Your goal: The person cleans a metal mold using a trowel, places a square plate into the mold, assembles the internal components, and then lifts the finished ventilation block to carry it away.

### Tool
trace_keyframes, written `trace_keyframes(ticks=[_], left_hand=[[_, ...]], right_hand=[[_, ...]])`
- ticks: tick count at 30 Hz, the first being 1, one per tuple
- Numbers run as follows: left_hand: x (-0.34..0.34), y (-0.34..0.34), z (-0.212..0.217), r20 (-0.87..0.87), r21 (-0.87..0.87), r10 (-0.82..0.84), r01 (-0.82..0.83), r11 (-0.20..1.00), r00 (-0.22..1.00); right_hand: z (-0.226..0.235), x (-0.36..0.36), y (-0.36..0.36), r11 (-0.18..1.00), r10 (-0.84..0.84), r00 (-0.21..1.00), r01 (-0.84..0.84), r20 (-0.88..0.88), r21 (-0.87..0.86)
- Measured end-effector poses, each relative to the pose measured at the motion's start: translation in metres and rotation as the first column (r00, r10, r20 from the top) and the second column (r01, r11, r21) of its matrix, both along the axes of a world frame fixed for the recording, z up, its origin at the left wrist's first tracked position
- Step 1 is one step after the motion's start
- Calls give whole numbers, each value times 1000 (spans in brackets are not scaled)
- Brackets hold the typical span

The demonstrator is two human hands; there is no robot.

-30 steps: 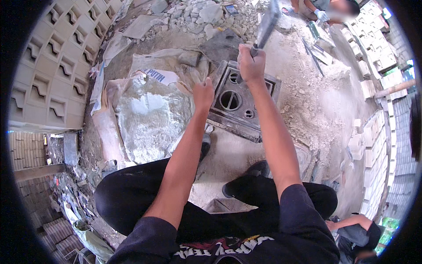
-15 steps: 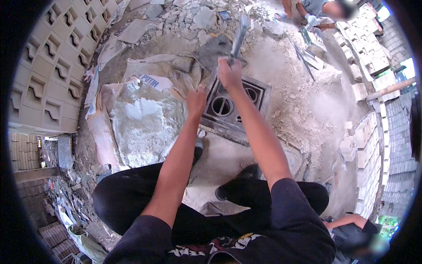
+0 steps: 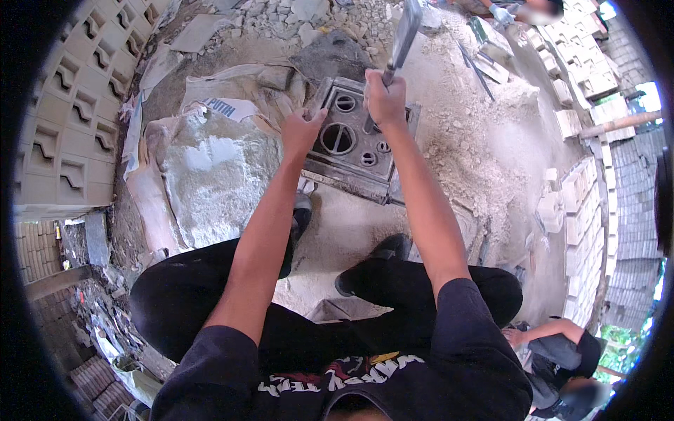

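In front of me a grey metal block mould (image 3: 347,177) rests on the dusty ground. Its top plate has round openings of different sizes, some crossed by a bar. My right hand (image 3: 386,102) is closed round the handle of a tool with a long flat grey blade (image 3: 406,38). The blade points up and away above the mould, and the handle's lower end shows over the plate. At the mould's left edge my left hand (image 3: 302,130) is curled closed, its fingertips against the rim; the grip is partly hidden.
A heap of pale powder (image 3: 217,168) lies on sacking at left. Rubble (image 3: 260,31) covers the far ground, and loose crumbly material (image 3: 470,126) lies at right. Patterned blocks (image 3: 84,98) are stacked at far left, more blocks at right. One person works at far right, another (image 3: 562,351) at lower right.
My right hand and the bladed tool have shifted slightly right and up in the picture. My left hand has moved a little left and up. The mould appears higher in view, with more openings showing.
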State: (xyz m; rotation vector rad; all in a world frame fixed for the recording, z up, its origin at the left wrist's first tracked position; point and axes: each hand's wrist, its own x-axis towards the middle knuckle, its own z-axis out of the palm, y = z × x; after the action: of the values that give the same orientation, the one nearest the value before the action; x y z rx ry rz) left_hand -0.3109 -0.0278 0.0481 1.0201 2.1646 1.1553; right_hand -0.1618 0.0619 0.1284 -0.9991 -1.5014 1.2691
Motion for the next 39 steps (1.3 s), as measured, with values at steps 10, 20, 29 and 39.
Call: trace_keyframes(ticks=[10, 20, 29, 39], left_hand=[[-2, -7, 6, -51, -14, 1, -2, 1000, 999], [0, 3, -4, -117, -45, -25, 20, 999, 993], [96, 18, 43, -527, 303, -197, 399, 865, 827], [249, 1, 39, -543, 201, -614, 798, 568, 573]], right_hand=[[26, 3, -11, 1000, 12, 994, -14, 112, 13], [34, 26, -30, 983, -98, 942, 41, -322, -180], [56, 137, -17, 855, -518, 707, 428, 480, 293], [-134, 294, -95, 855, -455, 452, 463, 767, 234]])
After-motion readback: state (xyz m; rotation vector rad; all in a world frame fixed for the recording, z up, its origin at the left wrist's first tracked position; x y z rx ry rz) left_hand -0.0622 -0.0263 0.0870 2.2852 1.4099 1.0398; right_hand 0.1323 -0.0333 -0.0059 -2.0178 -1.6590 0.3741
